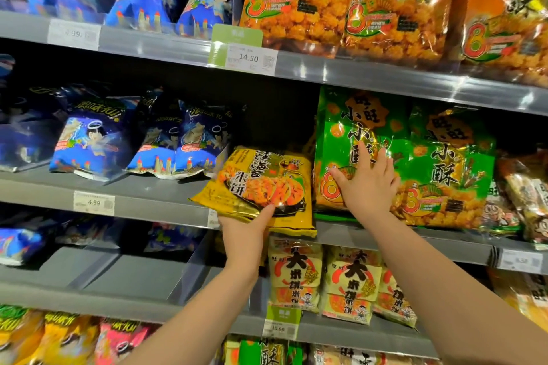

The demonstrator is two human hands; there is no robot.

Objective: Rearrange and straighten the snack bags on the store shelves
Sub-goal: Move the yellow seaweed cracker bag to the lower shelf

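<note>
My left hand (247,225) grips the bottom edge of a yellow rice-cracker bag (258,184), which tilts forward over the front lip of the middle shelf (154,210). Another yellow bag (296,225) lies right behind it. My right hand (366,184) rests flat, fingers spread, against the front of a tall green snack bag (344,133). A second green bag (444,175) stands to its right, leaning slightly.
Blue snack bags (92,145) slump on the left of the middle shelf and the upper shelf. Orange bags (394,6) fill the upper right shelf (370,74). Pale rice-cracker packs (350,278) stand below. Price tags (252,58) hang on the shelf rails.
</note>
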